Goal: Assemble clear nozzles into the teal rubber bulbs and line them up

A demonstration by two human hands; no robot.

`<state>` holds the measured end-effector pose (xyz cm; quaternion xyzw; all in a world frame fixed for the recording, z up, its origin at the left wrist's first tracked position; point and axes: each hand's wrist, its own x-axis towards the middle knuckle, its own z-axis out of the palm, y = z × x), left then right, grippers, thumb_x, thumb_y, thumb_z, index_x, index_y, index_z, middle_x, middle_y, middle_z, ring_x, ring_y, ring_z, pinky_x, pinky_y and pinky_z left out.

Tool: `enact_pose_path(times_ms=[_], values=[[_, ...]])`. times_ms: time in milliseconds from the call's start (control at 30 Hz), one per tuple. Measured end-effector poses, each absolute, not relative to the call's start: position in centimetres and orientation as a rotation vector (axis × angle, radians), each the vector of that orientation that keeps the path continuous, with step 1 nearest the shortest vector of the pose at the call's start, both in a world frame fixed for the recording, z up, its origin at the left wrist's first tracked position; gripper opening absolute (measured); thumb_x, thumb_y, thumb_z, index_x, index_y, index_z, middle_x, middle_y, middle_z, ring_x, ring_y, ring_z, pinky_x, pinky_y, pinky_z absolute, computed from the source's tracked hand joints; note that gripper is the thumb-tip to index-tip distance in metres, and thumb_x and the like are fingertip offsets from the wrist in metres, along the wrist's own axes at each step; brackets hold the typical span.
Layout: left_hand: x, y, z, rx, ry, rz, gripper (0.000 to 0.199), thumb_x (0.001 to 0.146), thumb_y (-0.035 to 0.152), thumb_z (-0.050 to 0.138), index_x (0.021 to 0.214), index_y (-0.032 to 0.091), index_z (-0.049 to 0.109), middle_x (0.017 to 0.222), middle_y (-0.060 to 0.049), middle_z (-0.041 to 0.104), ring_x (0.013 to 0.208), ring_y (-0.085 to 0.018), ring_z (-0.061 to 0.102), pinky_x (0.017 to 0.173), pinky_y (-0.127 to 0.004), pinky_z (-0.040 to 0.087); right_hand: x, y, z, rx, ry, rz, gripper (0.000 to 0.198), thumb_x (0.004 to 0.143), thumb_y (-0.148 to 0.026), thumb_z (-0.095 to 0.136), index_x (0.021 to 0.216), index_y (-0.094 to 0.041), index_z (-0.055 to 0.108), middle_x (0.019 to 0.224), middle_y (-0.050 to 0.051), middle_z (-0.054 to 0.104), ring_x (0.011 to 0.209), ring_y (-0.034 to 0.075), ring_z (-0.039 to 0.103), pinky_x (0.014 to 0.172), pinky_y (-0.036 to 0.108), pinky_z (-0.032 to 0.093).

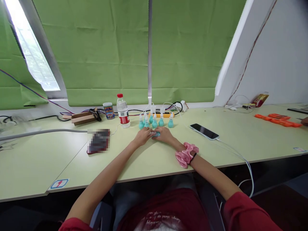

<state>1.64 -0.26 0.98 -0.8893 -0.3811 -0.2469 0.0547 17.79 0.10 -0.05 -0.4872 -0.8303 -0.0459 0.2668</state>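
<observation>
My left hand (142,136) and my right hand (165,134) meet in the middle of the table, fingers closed around one small turquoise bottle (157,134). It lies on its side between them, the turquoise body on the right hand's side and a pale tip toward the left fingers. My fingers cover much of it. Just beyond my hands stand several more round turquoise bottles (154,123) with clear pointed tops, upright in a loose group. One of these, a turquoise bottle (170,122), stands a little apart at the right. A pink scrunchie (186,155) is on my right wrist.
A water bottle (123,112), a printed can (109,111) and a cardboard tray (83,118) stand at the back left. An orange power strip (161,115) lies behind the bottles. A cabled phone (204,131) and orange plastic pieces (278,121) lie rightward; a blurred dark object (98,141), left.
</observation>
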Motion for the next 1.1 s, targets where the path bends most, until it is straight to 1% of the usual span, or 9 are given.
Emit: enact_pose_path(times_ms=[200,300,400,500,600,667,733,900,1100], values=[[1.4,0.2,0.7,-2.646,-1.206,-0.807,0.035,0.084,0.043,0.033,0.07,0.016,0.052,0.072,-0.005,0.053,0.077,-0.018,0.048,0.064,-0.027,0.037,17.7,0.0,-0.2,-1.273,-2.233,-0.098,0.027,0.062,-0.039,0.063,0.082,-0.02,0.065,0.082,0.001,0.062,0.076,0.015,0.054,0.067,0.023,0.037],[1.4,0.6,0.5,-2.658,-1.269,-0.818,0.036,0.084,0.041,0.033,0.066,0.015,0.052,0.067,-0.003,0.053,0.071,-0.016,0.05,0.061,-0.026,0.038,17.7,-0.2,-0.1,-1.25,-2.234,-0.079,0.028,0.061,-0.039,0.063,0.082,-0.021,0.065,0.081,0.0,0.063,0.075,0.015,0.054,0.065,0.023,0.037],[1.5,1.2,0.2,-2.668,-1.374,-0.829,0.031,0.085,0.035,0.037,0.074,0.012,0.054,0.068,-0.001,0.054,0.061,-0.011,0.051,0.058,-0.025,0.042,17.5,-0.3,0.0,-1.235,-2.228,-0.068,0.027,0.06,-0.037,0.064,0.082,-0.022,0.065,0.082,-0.001,0.063,0.076,0.014,0.055,0.065,0.022,0.036],[1.6,1.5,0.2,-2.654,-1.454,-0.855,0.028,0.083,0.035,0.042,0.082,0.01,0.054,0.072,0.001,0.054,0.06,-0.01,0.052,0.056,-0.025,0.044,17.2,-0.5,-0.2,-1.255,-2.199,-0.07,0.028,0.06,-0.039,0.064,0.082,-0.021,0.065,0.082,-0.001,0.064,0.075,0.014,0.055,0.064,0.022,0.036],[1.5,1.1,0.9,-2.634,-1.457,-0.885,0.035,0.084,0.039,0.037,0.068,0.012,0.053,0.063,0.001,0.051,0.056,-0.01,0.049,0.052,-0.024,0.038,16.8,-0.5,-0.4,-1.298,-2.166,-0.081,0.028,0.061,-0.041,0.062,0.081,-0.022,0.064,0.079,0.0,0.063,0.073,0.015,0.055,0.063,0.023,0.036],[1.3,0.7,1.3,-2.64,-1.415,-0.901,0.041,0.083,0.043,0.034,0.057,0.015,0.048,0.057,0.0,0.048,0.055,-0.011,0.046,0.05,-0.023,0.031,16.7,-0.5,-0.4,-1.323,-2.155,-0.089,0.029,0.061,-0.042,0.062,0.081,-0.022,0.064,0.078,0.0,0.063,0.072,0.015,0.055,0.062,0.023,0.036],[1.2,0.3,1.6,-2.667,-1.368,-0.9,0.043,0.08,0.047,0.035,0.051,0.016,0.043,0.053,0.0,0.045,0.054,-0.012,0.043,0.048,-0.024,0.025,16.7,-0.5,-0.4,-1.34,-2.158,-0.093,0.028,0.061,-0.043,0.061,0.08,-0.023,0.064,0.078,-0.001,0.063,0.072,0.014,0.055,0.061,0.022,0.036],[1.1,0.4,1.8,-2.711,-1.336,-0.877,0.044,0.078,0.05,0.035,0.048,0.017,0.037,0.048,0.002,0.039,0.047,-0.01,0.035,0.046,-0.023,0.02,16.5,-0.7,-0.2,-1.422,-2.152,-0.121,0.028,0.062,-0.046,0.059,0.077,-0.023,0.064,0.077,0.0,0.062,0.072,0.016,0.055,0.06,0.023,0.036],[1.2,0.2,2.0,-2.668,-1.304,-0.838,0.045,0.08,0.048,0.034,0.048,0.017,0.038,0.054,-0.002,0.046,0.063,-0.016,0.044,0.048,-0.024,0.021,16.0,-1.1,0.0,-1.56,-2.148,-0.163,0.025,0.067,-0.043,0.055,0.079,-0.022,0.063,0.08,0.004,0.061,0.08,0.021,0.054,0.064,0.027,0.036]])
